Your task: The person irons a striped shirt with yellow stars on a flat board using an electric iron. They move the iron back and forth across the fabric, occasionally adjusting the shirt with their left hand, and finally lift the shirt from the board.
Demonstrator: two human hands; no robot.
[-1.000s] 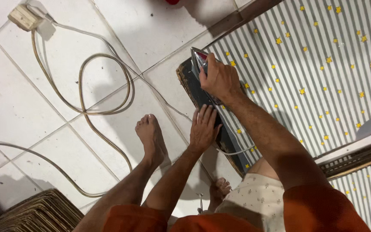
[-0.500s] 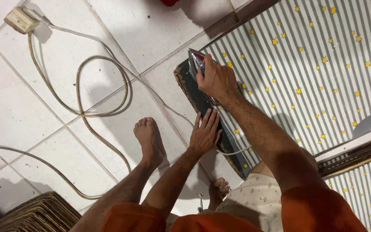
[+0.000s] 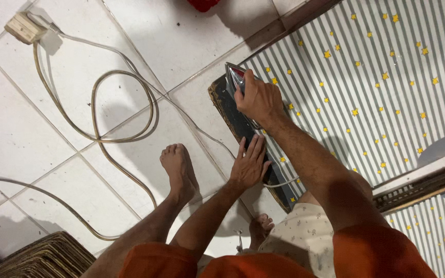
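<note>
Left hand [image 3: 249, 166]: forearm reaching up from frame bottom, palm down, fingers [image 3: 256, 146] spread flat on dark board [image 3: 235, 121], holding nothing.
Right hand [image 3: 257, 98]: arm extended from 5 o'clock, fingers curled tight around handle of iron [image 3: 234, 77]; iron tip points to 11 o'clock, emerging beyond knuckles.
Board: edges striped star-print cloth [image 3: 377, 77].
Bare foot [image 3: 177, 170]: at 9 o'clock of left hand, on white tile floor [image 3: 78, 103].
Cord [image 3: 99, 110]: looped, further left; socket block [image 3: 24, 28] at far 10 o'clock.
</note>
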